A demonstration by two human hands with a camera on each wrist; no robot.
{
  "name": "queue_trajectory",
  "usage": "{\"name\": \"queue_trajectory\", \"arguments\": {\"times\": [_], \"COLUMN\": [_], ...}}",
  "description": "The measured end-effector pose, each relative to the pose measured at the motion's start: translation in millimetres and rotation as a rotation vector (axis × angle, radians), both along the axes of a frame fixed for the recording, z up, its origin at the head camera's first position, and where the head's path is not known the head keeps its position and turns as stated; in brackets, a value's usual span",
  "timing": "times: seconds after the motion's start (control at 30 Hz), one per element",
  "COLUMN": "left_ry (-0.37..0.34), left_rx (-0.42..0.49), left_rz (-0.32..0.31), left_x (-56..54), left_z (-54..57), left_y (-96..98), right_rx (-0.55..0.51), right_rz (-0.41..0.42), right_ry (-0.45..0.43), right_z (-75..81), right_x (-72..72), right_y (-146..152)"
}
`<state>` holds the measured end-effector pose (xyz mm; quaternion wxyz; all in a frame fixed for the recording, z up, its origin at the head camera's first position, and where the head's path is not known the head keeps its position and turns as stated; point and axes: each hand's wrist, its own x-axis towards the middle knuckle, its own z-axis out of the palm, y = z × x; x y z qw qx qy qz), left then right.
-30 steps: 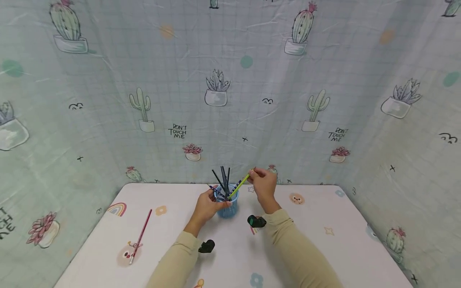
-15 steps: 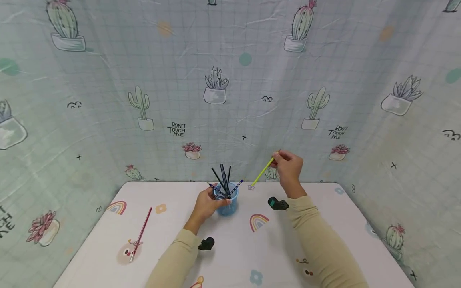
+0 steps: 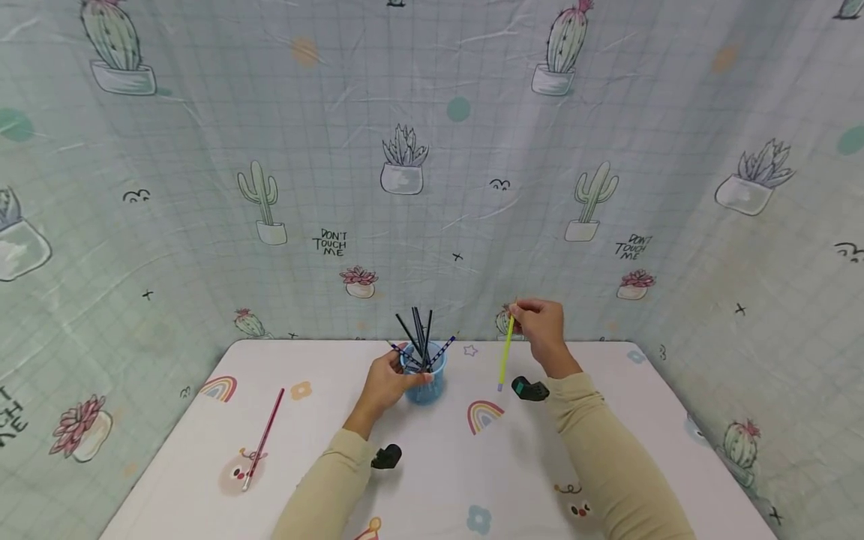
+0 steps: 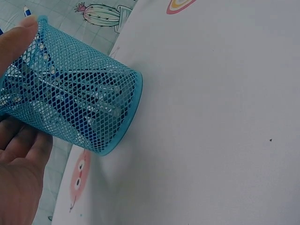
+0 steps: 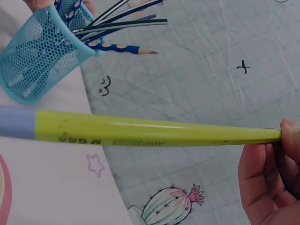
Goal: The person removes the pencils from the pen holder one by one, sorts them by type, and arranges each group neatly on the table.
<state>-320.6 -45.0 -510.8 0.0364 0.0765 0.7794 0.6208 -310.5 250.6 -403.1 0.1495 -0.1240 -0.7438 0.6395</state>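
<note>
My left hand [image 3: 383,388] grips the blue mesh pencil cup [image 3: 427,393] from its left side, thumb near the rim. Several dark sticks [image 3: 418,330] and blue dotted pencils [image 3: 442,349] poke out of it. To the right of the cup, my right hand [image 3: 545,331] pinches a yellow-green pencil [image 3: 506,354] by its upper end. The pencil hangs nearly upright in the head view, its lavender end [image 5: 18,123] downward. In the right wrist view, printed letters show on its side; the pinched tip is hidden by the fingers.
A dark red paintbrush [image 3: 265,439] lies on the white table [image 3: 432,487] at the left. A curtain printed with cacti [image 3: 398,247] hangs behind the table's back edge. Black wrist cameras [image 3: 387,457] sit at both sleeves.
My right hand has drawn the yellow-green pencil out of the cup, up and to the right. The pencil has since swung toward upright and dropped a little. My left hand stays on the cup.
</note>
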Motion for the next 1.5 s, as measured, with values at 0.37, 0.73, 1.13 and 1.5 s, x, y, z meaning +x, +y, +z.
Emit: {"name": "queue_trajectory", "arguments": {"times": [0.37,0.73,1.13,1.5], "left_ry": [-0.013,0.003,0.002,-0.004], "left_rx": [-0.011,0.002,0.031,0.023], "left_rz": [0.007,-0.011,-0.02,-0.007], "left_x": [-0.6,1.3,0.8,0.1], "left_z": [1.3,2.7,1.8,0.7], "left_y": [2.1,2.4,2.8,0.6], "right_rx": [0.054,0.076,0.126,0.178], "right_rz": [0.048,0.115,0.133,0.134], "right_ry": [-0.094,-0.14,-0.182,-0.211], "right_z": [-13.8,-35.0,-49.8,-67.0], "right_x": [4.2,10.2,15.6,17.1], "right_y": [5,14,19,23]}}
